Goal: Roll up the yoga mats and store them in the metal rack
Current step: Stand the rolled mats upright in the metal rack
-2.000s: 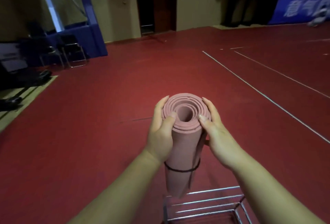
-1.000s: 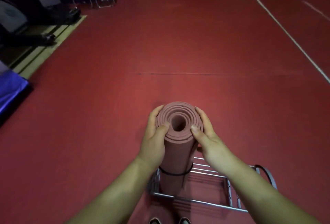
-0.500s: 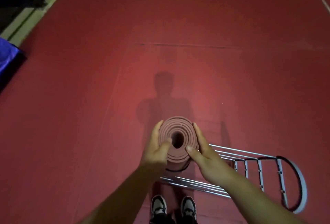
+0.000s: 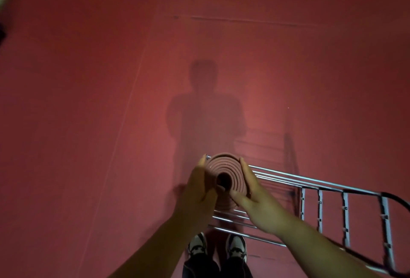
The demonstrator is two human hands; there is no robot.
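Head view: left hand [image 4: 199, 191] and right hand [image 4: 255, 200] clasp the rolled mat [image 4: 224, 167] inside the metal rack [image 4: 310, 181], near shoes [image 4: 197, 247].

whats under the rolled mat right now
Bars of the metal rack show beneath the near edge of the rolled mat, red floor between them. The roll itself, the left hand and the right hand cover its lower end, so whether it rests on anything cannot be told.

A rolled mat [image 4: 230, 167] is seen end-on, gripped upright between the left hand [image 4: 198, 191] and right hand [image 4: 255, 202] at the left end of a rack [image 4: 319, 209]. Shoes [image 4: 237, 247] are seen below, and a shadow [image 4: 204, 109] is cast on the floor [image 4: 88, 100].
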